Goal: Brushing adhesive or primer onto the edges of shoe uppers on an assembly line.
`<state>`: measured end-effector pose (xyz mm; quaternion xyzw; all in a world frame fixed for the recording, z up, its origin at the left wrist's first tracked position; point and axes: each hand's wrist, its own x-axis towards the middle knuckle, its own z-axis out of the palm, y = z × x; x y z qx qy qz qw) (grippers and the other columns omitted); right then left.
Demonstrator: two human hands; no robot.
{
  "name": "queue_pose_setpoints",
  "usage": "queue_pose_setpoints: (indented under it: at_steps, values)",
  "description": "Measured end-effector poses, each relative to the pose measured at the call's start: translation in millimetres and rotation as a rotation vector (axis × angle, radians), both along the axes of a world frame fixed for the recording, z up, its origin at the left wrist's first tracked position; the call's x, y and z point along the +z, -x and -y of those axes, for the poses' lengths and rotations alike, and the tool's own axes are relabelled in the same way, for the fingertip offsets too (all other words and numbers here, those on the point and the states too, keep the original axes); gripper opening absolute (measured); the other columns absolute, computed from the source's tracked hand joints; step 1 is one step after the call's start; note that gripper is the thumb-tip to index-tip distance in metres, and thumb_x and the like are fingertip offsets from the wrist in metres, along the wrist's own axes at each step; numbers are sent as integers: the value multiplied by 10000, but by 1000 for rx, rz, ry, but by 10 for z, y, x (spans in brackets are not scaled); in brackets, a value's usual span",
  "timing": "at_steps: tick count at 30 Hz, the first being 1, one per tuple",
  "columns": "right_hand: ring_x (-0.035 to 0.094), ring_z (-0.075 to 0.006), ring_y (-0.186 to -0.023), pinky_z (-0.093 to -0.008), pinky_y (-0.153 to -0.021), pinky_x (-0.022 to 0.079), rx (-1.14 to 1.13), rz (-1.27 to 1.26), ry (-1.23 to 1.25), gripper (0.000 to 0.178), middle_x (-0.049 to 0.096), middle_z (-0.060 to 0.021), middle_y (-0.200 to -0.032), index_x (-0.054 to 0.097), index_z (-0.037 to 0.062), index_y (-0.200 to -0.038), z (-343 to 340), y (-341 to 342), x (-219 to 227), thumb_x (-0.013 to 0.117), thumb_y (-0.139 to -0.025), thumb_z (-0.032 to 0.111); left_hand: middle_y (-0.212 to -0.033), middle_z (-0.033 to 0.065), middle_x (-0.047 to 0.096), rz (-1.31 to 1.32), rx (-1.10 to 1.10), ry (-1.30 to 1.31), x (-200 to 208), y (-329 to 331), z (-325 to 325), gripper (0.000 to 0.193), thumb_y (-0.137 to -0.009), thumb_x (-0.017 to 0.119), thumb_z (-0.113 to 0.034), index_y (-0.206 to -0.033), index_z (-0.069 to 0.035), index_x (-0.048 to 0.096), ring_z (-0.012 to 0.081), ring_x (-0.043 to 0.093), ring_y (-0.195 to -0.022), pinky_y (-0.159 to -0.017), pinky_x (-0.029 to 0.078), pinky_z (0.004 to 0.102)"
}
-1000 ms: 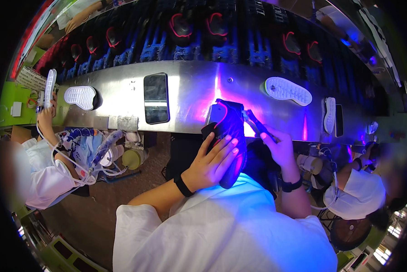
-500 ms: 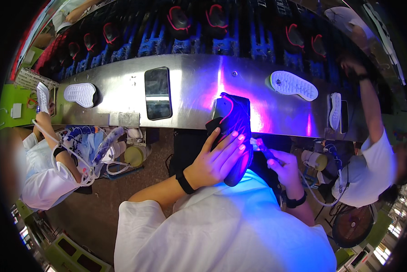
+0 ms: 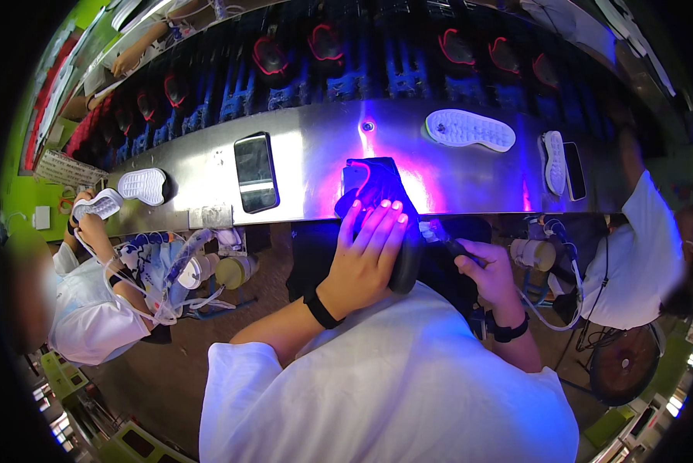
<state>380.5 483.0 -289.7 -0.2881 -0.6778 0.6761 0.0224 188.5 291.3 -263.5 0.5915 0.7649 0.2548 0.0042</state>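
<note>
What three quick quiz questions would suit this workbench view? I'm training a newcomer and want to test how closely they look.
1. True or false: the person's left hand lies flat on the dark shoe.
2. Which does the right hand hold? A) a white sole B) a slim pen-like tool C) a phone
3. Fill in: the black phone lies screen-up on the shiny metal ____.

Key: 1 true; 2 B; 3 bench. The tool's tip points toward the shoe, and violet light falls on that spot. A white sole lies farther along the bench, untouched.
</note>
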Motion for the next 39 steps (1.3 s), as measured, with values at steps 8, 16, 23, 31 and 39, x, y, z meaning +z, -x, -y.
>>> queue_pose_setpoints:
  at_steps: [8,16,23,31,39]
  values:
    - [548,-63,-717,-226,-660,457,-84,-31,58,337,624,28,-819,679,27,-1244,-38,-172,0,704,-927,139,-1422,230,489,-30,76,71,72,-122,-336,836,-708,766,-269,-1399,64,436,355,475,-1349,-1155,219,626]
    - [542,-60,-701,-222,-648,453,-161,-78,193,369,617,12,-794,661,-14,-1251,49,-479,-16,696,-943,186,-1282,221,592,-63,150,21,221,-169,-748,777,-705,790,-281,-1323,82,489,345,577,-1231,-1152,243,604]
    - [528,-64,-712,-233,-638,435,-374,-82,116,347,608,11,-797,670,-24,-1222,87,-422,188,724,-914,127,-1224,221,627,-47,169,-12,214,-122,-1058,912,-567,879,-361,-1285,75,524,339,618,-1150,-1143,255,594]
    - [505,-124,-660,-259,-623,403,-187,6,-479,316,540,-46,-730,691,-12,-1145,-471,-54,617,755,-846,69,-1145,191,672,87,200,-83,287,176,-1303,818,-564,868,-364,-1212,50,587,321,662,-1069,-1152,259,576]
    - [677,-181,-849,-275,-804,503,-92,-17,-577,340,714,-114,-962,690,-10,-1155,-797,339,608,762,-827,47,-1147,170,671,221,184,-73,264,582,-1351,754,-591,837,-348,-1198,32,602,319,636,-1124,-1156,243,593]
